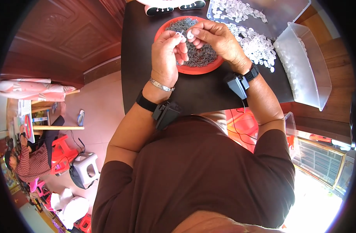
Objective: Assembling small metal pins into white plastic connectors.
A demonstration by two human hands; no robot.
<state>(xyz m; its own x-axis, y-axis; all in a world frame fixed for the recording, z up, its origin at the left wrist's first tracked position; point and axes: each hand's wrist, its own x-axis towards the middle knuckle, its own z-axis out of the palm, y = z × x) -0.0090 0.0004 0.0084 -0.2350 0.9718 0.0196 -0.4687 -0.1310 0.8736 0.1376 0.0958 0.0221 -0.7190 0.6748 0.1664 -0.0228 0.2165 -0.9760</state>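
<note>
My left hand (pixel 166 56) is closed in a pinch on a small white piece (pixel 181 36), its exact kind too small to make out. Beside it, my right hand (pixel 221 42) pinches a small round white disc (pixel 190 34) between thumb and fingers. The two pieces are close together, with a slight gap between them. Both hands are above a red plastic basin (pixel 193 70) full of small grey screw-like parts (pixel 201 57). To the right of the basin, a loose pile of clear round plastic discs (pixel 257 46) is spread on the dark table (pixel 217 91).
A clear bin (pixel 281 23) with more discs stands at the table's far right. Another translucent bin (pixel 304 68) sits along the right edge. Black-and-white shoe-like shapes (pixel 174 7) are at the far edge. On the left, a person (pixel 32 161) sits near plastic stools (pixel 84 169).
</note>
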